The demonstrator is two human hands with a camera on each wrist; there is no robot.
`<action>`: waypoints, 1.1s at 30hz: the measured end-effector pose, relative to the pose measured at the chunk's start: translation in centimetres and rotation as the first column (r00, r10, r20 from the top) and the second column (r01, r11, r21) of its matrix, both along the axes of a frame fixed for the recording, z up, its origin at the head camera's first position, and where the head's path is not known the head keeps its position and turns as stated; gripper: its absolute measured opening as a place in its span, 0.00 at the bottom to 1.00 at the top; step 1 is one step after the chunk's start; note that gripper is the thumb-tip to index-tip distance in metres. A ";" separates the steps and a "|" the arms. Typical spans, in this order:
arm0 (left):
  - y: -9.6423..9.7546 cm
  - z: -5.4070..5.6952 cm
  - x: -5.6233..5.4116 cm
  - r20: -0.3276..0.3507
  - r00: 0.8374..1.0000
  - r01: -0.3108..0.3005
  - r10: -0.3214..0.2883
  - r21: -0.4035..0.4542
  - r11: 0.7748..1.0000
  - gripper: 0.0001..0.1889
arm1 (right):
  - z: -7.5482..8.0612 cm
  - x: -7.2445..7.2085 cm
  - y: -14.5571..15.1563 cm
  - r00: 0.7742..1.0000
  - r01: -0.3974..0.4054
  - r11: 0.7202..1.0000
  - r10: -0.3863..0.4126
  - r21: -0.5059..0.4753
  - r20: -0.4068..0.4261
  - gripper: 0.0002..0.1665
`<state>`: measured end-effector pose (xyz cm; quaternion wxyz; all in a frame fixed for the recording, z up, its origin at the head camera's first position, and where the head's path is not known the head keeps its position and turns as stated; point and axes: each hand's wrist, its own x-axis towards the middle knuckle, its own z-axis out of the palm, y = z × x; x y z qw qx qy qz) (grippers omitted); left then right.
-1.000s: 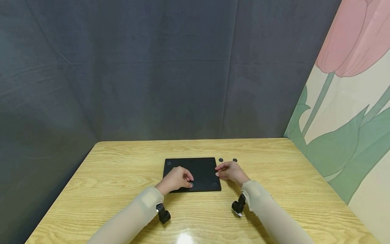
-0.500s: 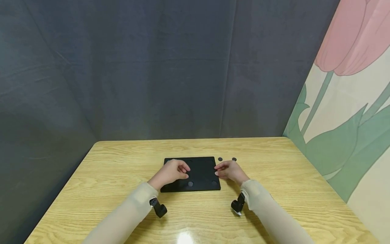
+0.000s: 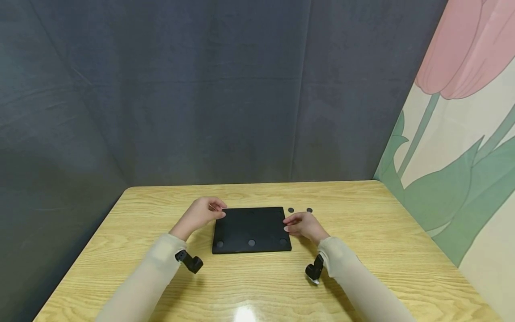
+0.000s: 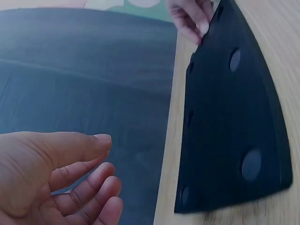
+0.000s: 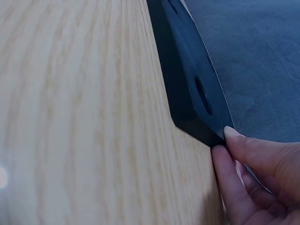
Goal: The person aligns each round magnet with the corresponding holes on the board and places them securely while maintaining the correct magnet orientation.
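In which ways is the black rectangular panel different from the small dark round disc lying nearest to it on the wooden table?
The panel is far larger than the disc. The panel has corners, while the disc is round. The right hand holds the panel's edge; no hand touches the disc. Both are dark.

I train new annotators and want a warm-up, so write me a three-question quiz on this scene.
1. Multiple choice: which hand pinches the edge of the black panel? A left; B right; C neither.
2. True or false: in the head view, the loose discs lie to the left of the panel.
3. Fill in: the table top shows a ___ grain.

Key: 1 B, the right hand. 2 False, both loose discs lie to its right. 3 Wood.
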<state>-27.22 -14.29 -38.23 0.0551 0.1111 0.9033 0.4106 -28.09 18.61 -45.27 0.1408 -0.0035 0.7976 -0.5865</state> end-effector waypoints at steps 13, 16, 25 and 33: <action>-3.0 -2.3 0.2 0.036 0.994 -0.098 0.099 -0.038 0.994 0.10 | -0.1 0.1 0.0 1.000 -0.006 1.000 0.006 0.006 -0.010 0.14; -3.3 -2.8 0.2 0.044 0.994 -0.099 0.100 -0.034 0.995 0.10 | 0.0 0.1 -0.1 1.000 -0.007 1.000 0.007 0.009 -0.013 0.14; -3.3 -4.9 0.2 0.146 0.984 -0.107 0.100 0.043 0.993 0.11 | -0.1 0.0 -0.1 1.000 0.002 1.000 -0.002 0.002 -0.002 0.14; -2.8 -5.8 0.3 0.173 0.977 -0.134 0.124 0.044 0.990 0.11 | 0.0 0.0 -0.1 1.000 0.004 1.000 -0.004 0.002 -0.002 0.15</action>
